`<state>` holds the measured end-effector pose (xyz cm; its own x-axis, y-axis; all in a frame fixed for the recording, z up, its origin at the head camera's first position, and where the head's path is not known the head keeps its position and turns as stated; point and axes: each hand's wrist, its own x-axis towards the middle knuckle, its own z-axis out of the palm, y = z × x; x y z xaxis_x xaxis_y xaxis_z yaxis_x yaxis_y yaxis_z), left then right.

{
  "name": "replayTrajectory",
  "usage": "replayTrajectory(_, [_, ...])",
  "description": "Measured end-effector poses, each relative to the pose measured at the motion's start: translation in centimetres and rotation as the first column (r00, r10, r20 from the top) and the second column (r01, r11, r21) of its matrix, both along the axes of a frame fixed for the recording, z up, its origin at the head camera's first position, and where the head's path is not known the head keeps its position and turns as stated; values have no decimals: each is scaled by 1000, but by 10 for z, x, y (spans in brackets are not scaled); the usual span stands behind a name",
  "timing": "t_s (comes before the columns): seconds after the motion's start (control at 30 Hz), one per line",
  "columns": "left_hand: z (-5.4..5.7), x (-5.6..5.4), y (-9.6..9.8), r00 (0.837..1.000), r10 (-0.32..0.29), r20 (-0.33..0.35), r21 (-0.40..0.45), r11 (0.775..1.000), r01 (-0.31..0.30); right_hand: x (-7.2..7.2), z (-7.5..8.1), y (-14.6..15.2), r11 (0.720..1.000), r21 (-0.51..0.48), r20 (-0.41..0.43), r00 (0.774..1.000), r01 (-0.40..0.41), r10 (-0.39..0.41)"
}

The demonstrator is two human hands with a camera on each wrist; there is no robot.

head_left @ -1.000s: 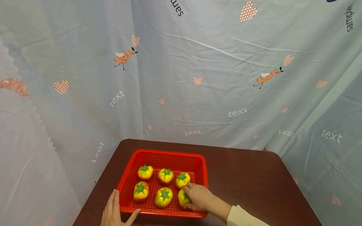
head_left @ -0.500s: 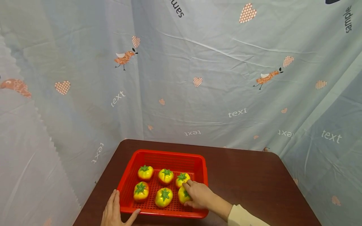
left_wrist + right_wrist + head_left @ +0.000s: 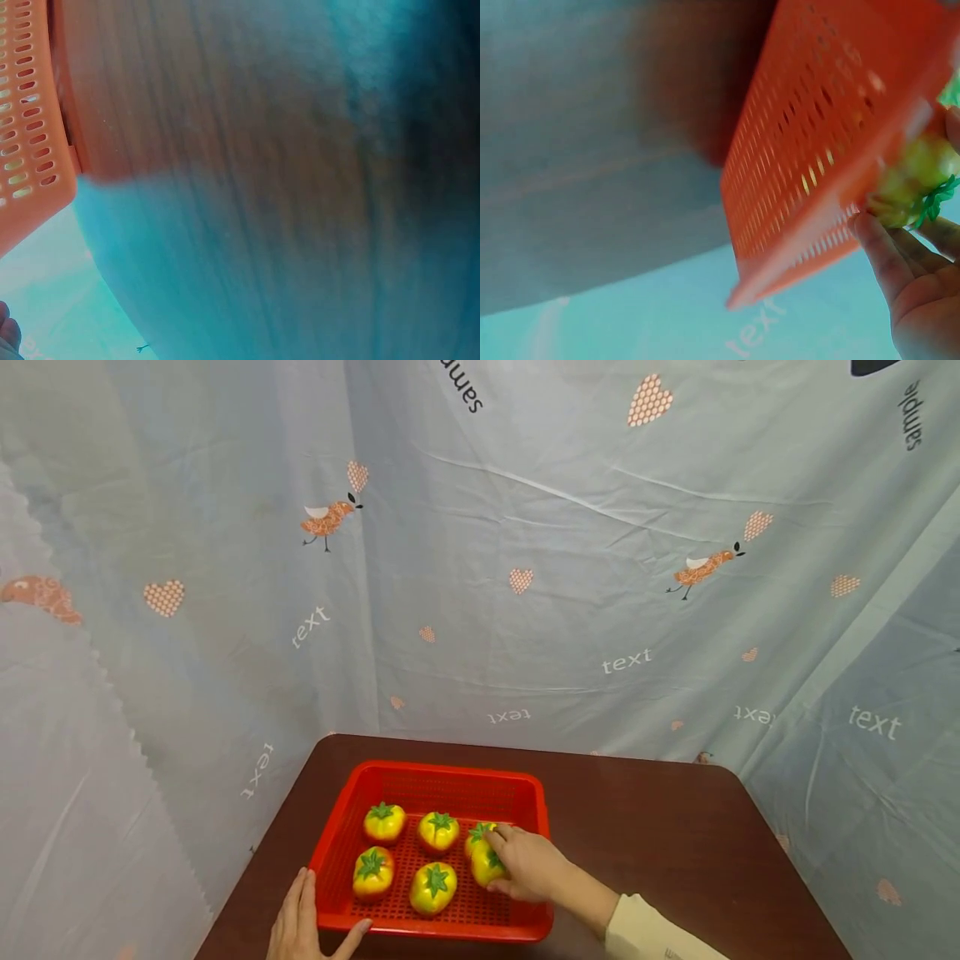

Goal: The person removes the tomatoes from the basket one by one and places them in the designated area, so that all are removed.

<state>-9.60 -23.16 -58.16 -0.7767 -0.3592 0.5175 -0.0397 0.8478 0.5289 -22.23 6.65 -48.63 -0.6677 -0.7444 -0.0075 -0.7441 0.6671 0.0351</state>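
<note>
Fingers [image 3: 504, 837] of a person's R hand [image 3: 531, 864] curl round a yellow fruit [image 3: 483, 868] at the near R of a red basket [image 3: 435, 930], thumb on the near side, grip parted just wide enough to span it. R wrist view backs this up: fingertips on the fruit's side, leafy green top [image 3: 936, 201] showing btwn them, basket wall close by. Whether the fruit's base clears the basket floor, can't tell.

L hand [image 3: 297, 922] lies at the basket's near L corner, fingers straight along the L side, thumb spread out toward the near rim; no fruit in it. It seems to steady the basket, tho that's a judgement.

Five other fruits share the basket: back L fruit [image 3: 385, 825], back middle fruit [image 3: 438, 833], back R fruit [image 3: 474, 844] partly hidden behind the gripped one, near L fruit [image 3: 372, 875] & near middle fruit [image 3: 432, 893]. Together w/ the held one they make approx. two rows of three, leafy tops up.

Step in hand looks like handling the last spot of the near row, i.e. either placing or picking up; one moment can't settle which. If placing, next move calls for lowering it level & loosening the fingers w/o nudging the back R fruit; if picking up, a firm hold & a straight lift clear of the R rim. Main risk, prob.: knocking that close neighbor.
</note>
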Motion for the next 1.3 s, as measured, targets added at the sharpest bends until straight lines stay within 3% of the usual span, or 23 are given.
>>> replayTrajectory(0.13, [-1,0,2,1000,10,14,3,1000,-10,-10,14,1,999,-37,-40,999,11,-12])
replayTrajectory(0.37, [-8,0,0,998,8,-55,21,1000,-7,-29,46,7,989,-141,-55,997,43,-52])
replayTrajectory(0.6, [-4,1,1,999,32,-15,34,999,-31,-54,82,25,951,-288,-67,989,109,-133])
replayTrajectory(0.8, [0,1,2,999,36,10,25,999,-36,-73,107,43,919,-357,-74,975,171,-210])
replayTrajectory(1.03, [-1,1,2,999,30,-13,31,999,-29,-88,113,65,890,-376,-53,953,258,-298])
replayTrajectory(1.3, [-2,1,1,999,32,-5,33,999,-32,-100,101,87,873,-343,-13,928,347,-373])
